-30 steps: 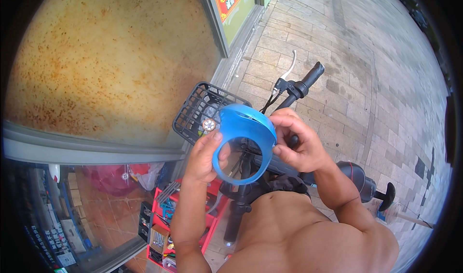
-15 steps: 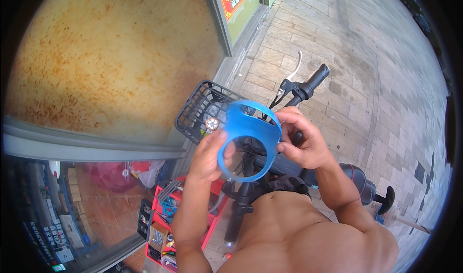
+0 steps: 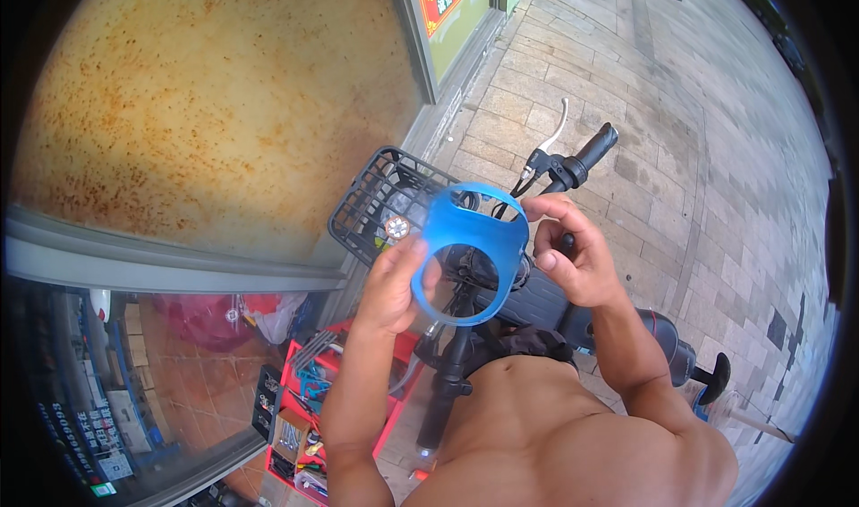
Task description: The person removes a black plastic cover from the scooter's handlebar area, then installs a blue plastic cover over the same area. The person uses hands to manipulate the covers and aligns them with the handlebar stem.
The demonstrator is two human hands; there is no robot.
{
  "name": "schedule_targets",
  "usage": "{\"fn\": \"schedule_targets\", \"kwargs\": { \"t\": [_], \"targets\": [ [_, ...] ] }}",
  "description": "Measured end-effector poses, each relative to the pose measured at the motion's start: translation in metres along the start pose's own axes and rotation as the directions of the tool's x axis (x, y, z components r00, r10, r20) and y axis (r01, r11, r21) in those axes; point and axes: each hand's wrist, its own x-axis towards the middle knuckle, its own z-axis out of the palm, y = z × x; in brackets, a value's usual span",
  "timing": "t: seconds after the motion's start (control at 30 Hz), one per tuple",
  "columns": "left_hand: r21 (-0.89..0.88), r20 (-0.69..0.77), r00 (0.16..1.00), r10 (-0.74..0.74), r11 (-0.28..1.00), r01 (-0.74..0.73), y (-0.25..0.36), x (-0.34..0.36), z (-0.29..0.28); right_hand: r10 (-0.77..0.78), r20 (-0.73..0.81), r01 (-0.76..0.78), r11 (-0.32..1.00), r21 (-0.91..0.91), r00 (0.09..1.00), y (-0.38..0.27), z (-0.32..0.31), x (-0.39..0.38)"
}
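Observation:
A blue plastic cover (image 3: 474,232) with a large round opening and a smaller one above it is held up over the bike's handlebar stem. My left hand (image 3: 391,285) is closed on its left edge, the thumb lying on the front. Just off the right edge is my right hand (image 3: 580,258), thumb and fingers apart with nothing between them; its index fingertip is very close to the cover, and I cannot tell if it touches. Behind the cover are the bike's dark front parts, partly hidden. The right handlebar grip (image 3: 592,152) with its silver brake lever (image 3: 559,124) extends beyond my right hand.
A black wire basket (image 3: 358,204) holding small items sits at the bike's front, beside a glass shopfront (image 3: 224,131). A red tool tray (image 3: 380,443) with several tools stands low on the left. The left handlebar grip (image 3: 433,417) points toward me. Stone paving (image 3: 680,212) extends right.
My right hand has let go of the cover's right edge and spread its fingers a little way off. The cover has shifted slightly up and right, still in my left hand.

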Motion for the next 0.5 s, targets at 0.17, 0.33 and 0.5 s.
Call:
{"fn": "schedule_targets", "kwargs": {
  "t": [0.17,0.33,0.5],
  "targets": [
    [0.183,0.014,0.991,0.133,0.974,-0.133,0.0,-0.001,-0.001,0.116,-0.073,-0.115,0.993,0.017,0.991,-0.002,-0.003,-0.006],
    [0.357,0.072,0.958,0.277,0.89,-0.284,-0.002,0.0,-0.002,0.152,-0.093,-0.149,0.988,0.037,0.984,-0.005,-0.005,-0.008],
    [0.496,0.104,0.926,0.363,0.788,-0.365,0.003,-0.003,0.003,0.138,-0.077,-0.14,0.99,-0.014,0.987,-0.005,-0.012,-0.011]
  ]
}}
